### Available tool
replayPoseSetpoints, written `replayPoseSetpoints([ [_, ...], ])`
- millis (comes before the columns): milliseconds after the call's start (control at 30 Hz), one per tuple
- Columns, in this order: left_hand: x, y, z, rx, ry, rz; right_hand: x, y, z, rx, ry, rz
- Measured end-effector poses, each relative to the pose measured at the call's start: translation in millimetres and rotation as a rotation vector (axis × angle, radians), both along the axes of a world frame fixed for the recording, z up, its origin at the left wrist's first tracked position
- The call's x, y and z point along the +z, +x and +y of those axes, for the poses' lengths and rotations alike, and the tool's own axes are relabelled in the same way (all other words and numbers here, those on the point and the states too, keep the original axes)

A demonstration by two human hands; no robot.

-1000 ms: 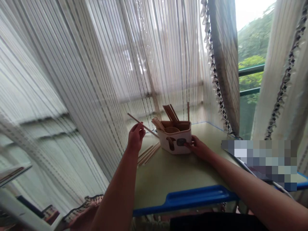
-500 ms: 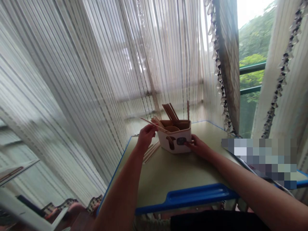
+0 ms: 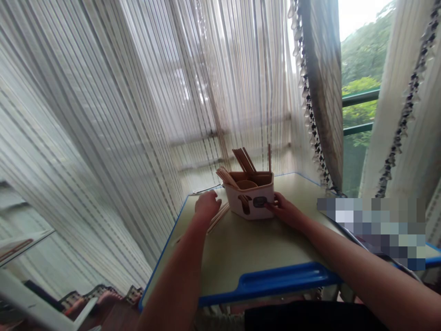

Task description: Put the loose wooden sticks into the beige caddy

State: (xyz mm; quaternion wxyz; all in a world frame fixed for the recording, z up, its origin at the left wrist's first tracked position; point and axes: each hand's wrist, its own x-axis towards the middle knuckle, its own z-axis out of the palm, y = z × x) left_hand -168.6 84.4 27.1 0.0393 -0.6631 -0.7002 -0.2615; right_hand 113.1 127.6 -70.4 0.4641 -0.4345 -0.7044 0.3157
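Note:
A white utensil holder (image 3: 234, 202) with brown inner walls and a dark emblem on its front stands on the table. Light wooden chopsticks (image 3: 227, 176) lean out of its left section, and darker brown chopsticks (image 3: 244, 161) rise at the back. One more stick (image 3: 269, 158) stands upright on the right. My right hand (image 3: 284, 209) grips the holder's right side, fingers on its front and side. Left of the holder, my left hand (image 3: 207, 204) hovers above loose chopsticks (image 3: 218, 218) lying on the table; its thumb is apart, nothing visible in it, other fingers partly hidden.
The pale table (image 3: 248, 248) has a blue rim with a moulded tray (image 3: 285, 277) at the near edge. Striped sheer curtains (image 3: 144, 92) hang behind and to the left. A blurred-out patch (image 3: 379, 232) covers something at the right.
My left hand has let go of a light chopstick at the holder's left section and moved down and left, over the loose chopsticks. My right hand stays on the holder.

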Motion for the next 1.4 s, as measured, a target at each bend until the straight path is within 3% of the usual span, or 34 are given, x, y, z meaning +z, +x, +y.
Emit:
replayPoseSetpoints([
  [67, -7.9, -4, -2, 0.099, -0.193, 0.207, 2.0, 0, -2, -0.003, -0.001, -0.001],
  [167, -17.2, -5, -1, 0.107, -0.38, 0.281, 6.2, 0, -6, 0.0, -0.026, -0.005],
  [500, -26.4, -15, 12, 0.009, -0.368, 0.251, 7.4, -1, -7, 0.016, -0.044, 0.014],
  [767, -5.5, -16, 13, -0.006, -0.123, 0.102, 8.4, -2, -10, 0.037, -0.038, 0.049],
  [833, 2.1, -14, 9, 0.018, 0.07, 0.03, 8.4, -2, -10, 0.031, -0.039, 0.037],
  [900, 9.1, -11, 4, 0.053, 0.374, -0.041, 7.6, -2, -8, 0.019, -0.036, 0.024],
  [1000, 18.0, -5, -7, -0.018, 0.689, -0.101, 6.0, -2, -6, 0.017, -0.03, 0.018],
  [1100, 24.8, 3, -15, -0.162, 0.78, -0.293, 5.2, -1, -5, 0.019, -0.033, 0.016],
  [1233, 32.3, 11, -18, -0.346, 0.823, -0.815, 5.6, -2, -6, -0.003, -0.026, 0.017],
  [1333, 37.2, 13, -18, -0.466, 0.763, -1.132, 6.0, -2, -6, 0.008, -0.026, 0.023],
  [1400, 39.0, 14, -18, -0.523, 0.659, -1.235, 6.3, -2, -7, 0.019, -0.025, 0.018],
])
